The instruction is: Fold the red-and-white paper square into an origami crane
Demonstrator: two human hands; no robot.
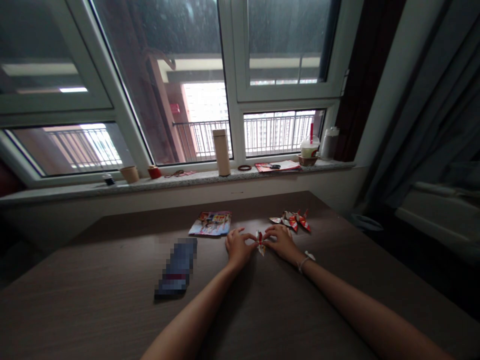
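Between my two hands, low over the table, is a small red and white folded paper figure (260,244), which looks like an origami crane. My left hand (240,246) pinches its left side between thumb and forefinger. On the opposite side, my right hand (280,242) has a like pinch on it; a pale bracelet circles that wrist. Just beyond my right hand lies a cluster of similar red and white folded paper figures (291,220). Past my left hand rests a colourful printed paper stack or booklet (211,223).
A dark blurred-out object, perhaps a phone (177,269), lies left of my left forearm on the brown table (93,285). The windowsill (180,181) holds a beige thermos (221,152), a paper cup (129,174), scissors (275,166) on red paper, and a drink cup with a red straw (309,147).
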